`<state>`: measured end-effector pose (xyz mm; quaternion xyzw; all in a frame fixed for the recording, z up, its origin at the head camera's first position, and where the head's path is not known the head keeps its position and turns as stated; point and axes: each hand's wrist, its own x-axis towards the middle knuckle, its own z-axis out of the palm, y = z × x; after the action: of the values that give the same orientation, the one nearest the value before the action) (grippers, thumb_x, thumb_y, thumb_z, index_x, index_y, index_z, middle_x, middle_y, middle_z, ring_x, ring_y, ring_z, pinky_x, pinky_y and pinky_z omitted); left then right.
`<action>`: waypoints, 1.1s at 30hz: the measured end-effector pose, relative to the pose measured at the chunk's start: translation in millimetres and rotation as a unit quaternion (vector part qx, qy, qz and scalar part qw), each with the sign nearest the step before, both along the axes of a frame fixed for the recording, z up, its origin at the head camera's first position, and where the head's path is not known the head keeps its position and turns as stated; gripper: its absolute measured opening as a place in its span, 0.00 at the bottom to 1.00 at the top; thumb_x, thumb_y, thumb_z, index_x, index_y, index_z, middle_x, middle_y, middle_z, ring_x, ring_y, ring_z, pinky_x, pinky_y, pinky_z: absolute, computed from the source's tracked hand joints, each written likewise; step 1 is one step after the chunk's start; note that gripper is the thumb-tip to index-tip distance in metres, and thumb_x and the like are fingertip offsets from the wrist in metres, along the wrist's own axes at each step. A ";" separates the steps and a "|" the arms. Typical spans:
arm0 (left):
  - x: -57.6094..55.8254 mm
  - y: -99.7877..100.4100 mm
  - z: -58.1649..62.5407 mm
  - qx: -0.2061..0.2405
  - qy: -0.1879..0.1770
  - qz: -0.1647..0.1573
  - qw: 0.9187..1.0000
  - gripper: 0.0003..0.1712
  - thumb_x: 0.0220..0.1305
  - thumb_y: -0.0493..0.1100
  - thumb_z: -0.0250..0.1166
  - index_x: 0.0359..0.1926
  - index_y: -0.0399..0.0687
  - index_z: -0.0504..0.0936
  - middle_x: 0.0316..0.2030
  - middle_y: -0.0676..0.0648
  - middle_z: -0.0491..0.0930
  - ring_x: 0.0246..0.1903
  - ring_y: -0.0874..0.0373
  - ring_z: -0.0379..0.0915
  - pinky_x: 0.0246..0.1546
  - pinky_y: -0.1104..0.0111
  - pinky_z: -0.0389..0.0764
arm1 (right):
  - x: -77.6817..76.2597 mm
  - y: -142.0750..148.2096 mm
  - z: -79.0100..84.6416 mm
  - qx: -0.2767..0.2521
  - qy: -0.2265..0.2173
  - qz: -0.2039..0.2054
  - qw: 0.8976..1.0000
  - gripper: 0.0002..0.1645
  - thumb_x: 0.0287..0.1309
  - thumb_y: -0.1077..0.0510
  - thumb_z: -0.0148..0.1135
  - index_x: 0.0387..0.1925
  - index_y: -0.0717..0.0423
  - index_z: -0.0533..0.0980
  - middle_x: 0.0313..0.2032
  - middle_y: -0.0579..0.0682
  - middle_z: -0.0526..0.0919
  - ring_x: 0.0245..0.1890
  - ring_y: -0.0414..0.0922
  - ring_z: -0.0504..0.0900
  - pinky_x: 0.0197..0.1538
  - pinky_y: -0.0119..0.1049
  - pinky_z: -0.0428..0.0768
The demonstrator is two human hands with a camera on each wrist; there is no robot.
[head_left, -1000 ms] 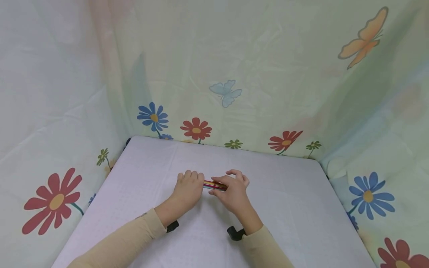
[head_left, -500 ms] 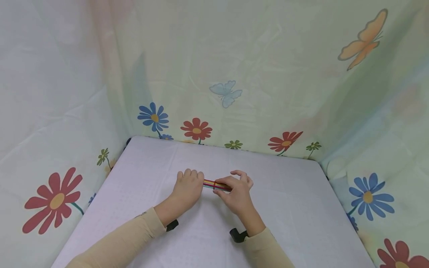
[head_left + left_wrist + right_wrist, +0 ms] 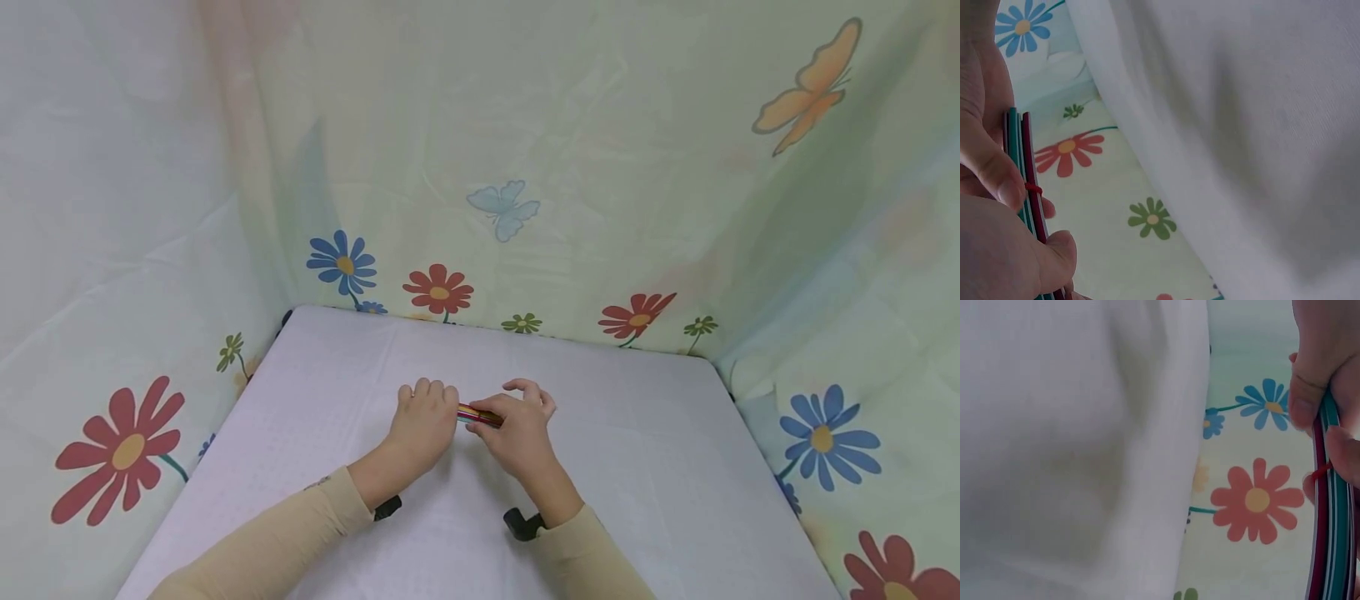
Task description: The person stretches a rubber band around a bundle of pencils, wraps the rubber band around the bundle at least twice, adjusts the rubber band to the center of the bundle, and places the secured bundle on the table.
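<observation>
Above the table, my left hand [image 3: 423, 425] grips one end of a bundle of pencils [image 3: 467, 413], its fingers curled round them. Teal and dark red pencils [image 3: 1027, 156] lie side by side in the left wrist view; a yellow one shows from the head. A thin red rubber band [image 3: 1321, 470] crosses the bundle between the hands. My right hand [image 3: 521, 433] pinches the bundle beside the band with thumb and index finger, its other fingers raised. Whether it also pinches the band cannot be made out. The pencil ends inside the left hand are hidden.
A white cloth covers the table [image 3: 337, 358]. Fabric walls with printed flowers and butterflies enclose it at the back [image 3: 585, 250] and on both sides. Black wrist camera mounts [image 3: 523, 525] show beneath the sleeves.
My right hand shifted a little right along the pencils, then came back left toward my left hand. The left hand has stayed in place, gripping the bundle.
</observation>
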<state>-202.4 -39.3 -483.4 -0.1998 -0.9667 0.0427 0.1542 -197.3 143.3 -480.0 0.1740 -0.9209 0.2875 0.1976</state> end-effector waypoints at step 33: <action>-10.3 -9.8 3.7 0.021 -0.049 0.013 0.999 0.12 0.74 0.44 0.68 0.45 0.43 0.75 0.36 0.45 0.75 0.39 0.50 0.68 0.38 0.58 0.67 | 12.0 14.1 -7.3 0.114 0.054 -0.068 0.990 0.42 0.48 0.54 0.88 0.66 0.50 0.81 0.64 0.53 0.85 0.70 0.59 0.75 0.68 0.66 0.70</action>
<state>-212.7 -49.1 -479.7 -0.1858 -0.9762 0.0145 0.1107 -185.4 157.3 -487.3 0.1476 -0.9453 0.1565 0.2450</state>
